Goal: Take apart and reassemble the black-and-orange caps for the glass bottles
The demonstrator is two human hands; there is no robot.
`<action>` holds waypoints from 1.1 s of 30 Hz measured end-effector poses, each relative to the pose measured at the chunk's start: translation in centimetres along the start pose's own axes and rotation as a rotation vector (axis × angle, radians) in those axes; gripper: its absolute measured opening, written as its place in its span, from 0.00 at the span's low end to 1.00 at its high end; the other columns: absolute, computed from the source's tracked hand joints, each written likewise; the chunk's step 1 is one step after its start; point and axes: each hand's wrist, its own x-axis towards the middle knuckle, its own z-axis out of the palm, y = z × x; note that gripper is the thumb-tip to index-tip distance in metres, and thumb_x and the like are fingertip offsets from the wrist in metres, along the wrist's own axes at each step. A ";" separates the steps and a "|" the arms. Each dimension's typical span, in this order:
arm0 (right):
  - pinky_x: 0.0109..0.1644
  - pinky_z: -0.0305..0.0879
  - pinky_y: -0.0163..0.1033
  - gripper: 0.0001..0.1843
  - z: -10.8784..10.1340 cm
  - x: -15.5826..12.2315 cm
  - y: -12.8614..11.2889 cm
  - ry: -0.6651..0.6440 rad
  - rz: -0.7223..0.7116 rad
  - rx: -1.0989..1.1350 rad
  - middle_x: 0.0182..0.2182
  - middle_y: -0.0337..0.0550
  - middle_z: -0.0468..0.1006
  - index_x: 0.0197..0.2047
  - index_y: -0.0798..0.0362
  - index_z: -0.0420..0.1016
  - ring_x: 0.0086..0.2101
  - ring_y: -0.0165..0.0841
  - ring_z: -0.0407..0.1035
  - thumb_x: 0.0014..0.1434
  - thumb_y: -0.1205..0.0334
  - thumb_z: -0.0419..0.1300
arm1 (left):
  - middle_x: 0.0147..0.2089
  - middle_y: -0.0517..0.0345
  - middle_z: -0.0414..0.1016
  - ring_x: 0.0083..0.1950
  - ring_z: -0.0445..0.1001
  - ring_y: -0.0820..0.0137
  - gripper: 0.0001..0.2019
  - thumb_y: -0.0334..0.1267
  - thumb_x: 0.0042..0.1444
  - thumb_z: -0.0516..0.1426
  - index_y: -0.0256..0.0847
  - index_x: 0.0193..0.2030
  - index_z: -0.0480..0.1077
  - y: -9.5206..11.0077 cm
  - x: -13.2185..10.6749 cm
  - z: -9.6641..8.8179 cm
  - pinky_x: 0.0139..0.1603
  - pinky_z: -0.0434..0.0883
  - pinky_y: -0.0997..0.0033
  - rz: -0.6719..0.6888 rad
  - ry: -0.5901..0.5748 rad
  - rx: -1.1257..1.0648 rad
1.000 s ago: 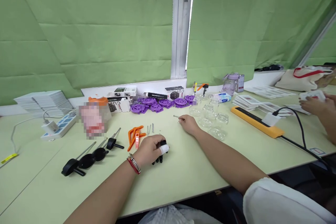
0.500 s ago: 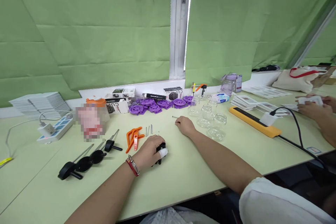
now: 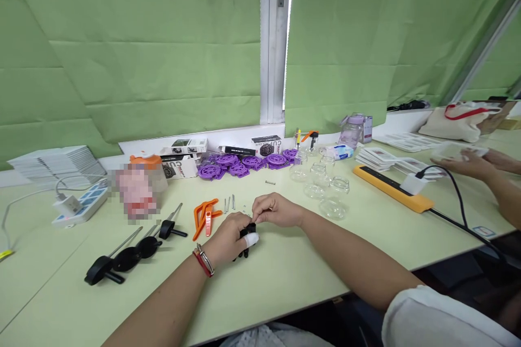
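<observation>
My left hand (image 3: pixel 232 239), its thumb wrapped in white, is closed around a small black plastic part (image 3: pixel 246 252) just above or on the table; most of that part is hidden by the fingers. Thumb and forefinger of my right hand (image 3: pixel 277 209) are pinched together at the top of the black part, and whatever they hold is too small to make out. A thin metal spring (image 3: pixel 270 182) lies on the table beyond my right hand. To the left are orange plastic handles (image 3: pixel 202 218) and several metal screws or pins (image 3: pixel 229 203).
Black round pieces with metal rods (image 3: pixel 128 258) lie at left. Purple plastic parts (image 3: pixel 236 164) and boxes (image 3: pixel 179 166) line the back. Clear glass jars (image 3: pixel 332 207) stand right of centre, near an orange power strip (image 3: pixel 391 190). Another person's hands (image 3: pixel 468 165) hold something pale at right.
My right hand has come back from beside the spring to the black part in my left hand. The spring stays on the table. The other person's hands have shifted left.
</observation>
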 end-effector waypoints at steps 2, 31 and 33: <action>0.39 0.65 0.36 0.08 0.4 0.1 0.1 -0.012 -0.013 -0.040 0.31 0.44 0.74 0.32 0.55 0.81 0.33 0.30 0.68 0.53 0.58 0.64 | 0.31 0.57 0.69 0.35 0.66 0.67 0.07 0.41 0.55 0.55 0.40 0.30 0.66 0.1 0.0 -0.1 0.39 0.64 0.68 -0.002 0.002 -0.010; 0.58 0.51 0.50 0.23 -4.6 0.3 7.2 0.242 0.661 -0.993 0.64 0.50 0.57 0.61 0.51 0.63 0.59 0.44 0.52 0.64 0.58 0.47 | 0.35 0.55 0.73 0.39 0.69 0.66 0.08 0.41 0.55 0.55 0.40 0.32 0.69 0.1 -0.3 -0.5 0.42 0.66 0.67 -0.056 -0.030 -0.066; 0.55 0.53 0.48 0.20 -4.7 0.3 7.2 0.205 0.669 -1.015 0.60 0.49 0.64 0.57 0.50 0.68 0.56 0.43 0.56 0.65 0.58 0.46 | 0.35 0.55 0.73 0.40 0.69 0.66 0.08 0.41 0.55 0.55 0.40 0.32 0.70 0.2 -0.3 -0.5 0.42 0.66 0.67 -0.057 -0.035 -0.078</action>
